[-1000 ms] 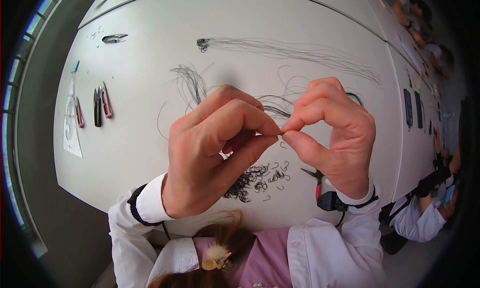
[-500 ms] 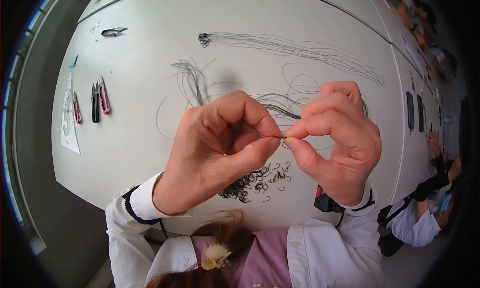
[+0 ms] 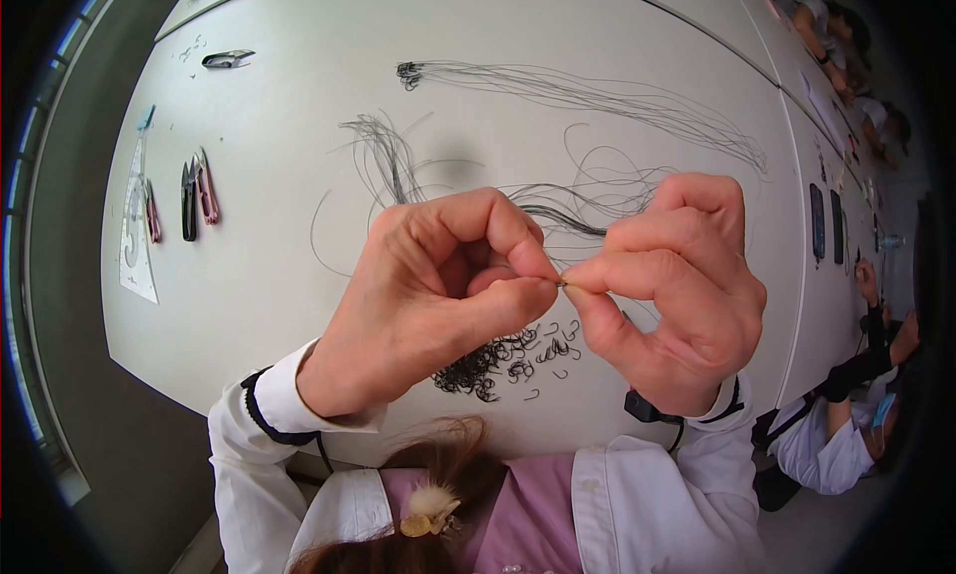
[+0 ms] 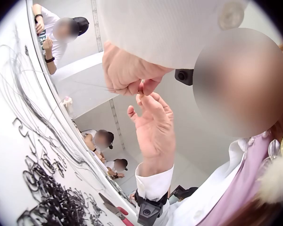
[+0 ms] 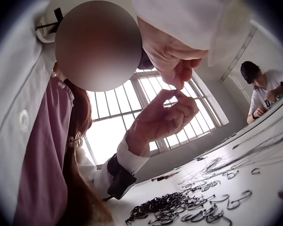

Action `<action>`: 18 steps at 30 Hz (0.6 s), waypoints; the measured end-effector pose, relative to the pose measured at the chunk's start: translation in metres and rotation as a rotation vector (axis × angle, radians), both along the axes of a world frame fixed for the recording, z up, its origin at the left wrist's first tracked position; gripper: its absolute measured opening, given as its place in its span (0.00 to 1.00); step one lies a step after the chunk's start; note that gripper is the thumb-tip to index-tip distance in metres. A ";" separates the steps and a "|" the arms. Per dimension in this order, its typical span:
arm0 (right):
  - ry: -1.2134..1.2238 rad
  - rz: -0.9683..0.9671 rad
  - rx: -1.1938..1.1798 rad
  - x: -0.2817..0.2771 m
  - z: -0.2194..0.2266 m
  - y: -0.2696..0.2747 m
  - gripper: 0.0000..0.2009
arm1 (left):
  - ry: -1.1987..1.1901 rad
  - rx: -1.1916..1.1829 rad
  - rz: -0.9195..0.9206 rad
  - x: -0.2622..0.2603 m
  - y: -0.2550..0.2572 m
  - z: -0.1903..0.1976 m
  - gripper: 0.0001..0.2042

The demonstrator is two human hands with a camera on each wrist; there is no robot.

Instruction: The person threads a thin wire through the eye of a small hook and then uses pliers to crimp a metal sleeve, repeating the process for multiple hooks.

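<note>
Pinching tiny dark piece point(image 3: 563, 283): left hand point(image 3: 413, 300), right hand point(image 3: 687, 290).

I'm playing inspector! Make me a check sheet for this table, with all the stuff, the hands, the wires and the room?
Surface: white table, light and smooth-looking.
Job's things: pile of dark hooks near the person; loose thin strands beyond it; farther off, a hooked bundle.
Clutter: black snips, pink snips and a clear triangle ruler at the left.
Hands: left hand and right hand pinch a tiny thing, too small to name.
Cables: dark cord below the right sleeve.
Surroundings: barred window; seated person in dark cap.
</note>
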State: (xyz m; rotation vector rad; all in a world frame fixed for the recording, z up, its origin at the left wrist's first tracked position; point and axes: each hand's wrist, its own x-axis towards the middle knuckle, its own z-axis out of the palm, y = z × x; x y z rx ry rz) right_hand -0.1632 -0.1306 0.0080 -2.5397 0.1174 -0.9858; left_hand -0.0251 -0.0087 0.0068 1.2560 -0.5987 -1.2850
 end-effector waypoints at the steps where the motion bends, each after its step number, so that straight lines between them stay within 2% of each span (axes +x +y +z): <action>1: -0.006 0.007 -0.023 0.000 0.000 0.000 0.13 | 0.000 0.000 0.001 0.000 0.000 0.000 0.04; 8: -0.012 -0.008 -0.033 0.000 0.000 0.002 0.12 | 0.067 0.014 -0.007 0.000 0.001 -0.001 0.04; 13: 0.066 -0.012 0.166 -0.002 0.003 -0.001 0.09 | 0.065 0.034 0.002 0.000 0.002 0.001 0.03; 18: 0.050 -0.019 0.142 -0.002 0.003 0.003 0.10 | 0.104 0.019 -0.008 -0.001 0.003 0.000 0.04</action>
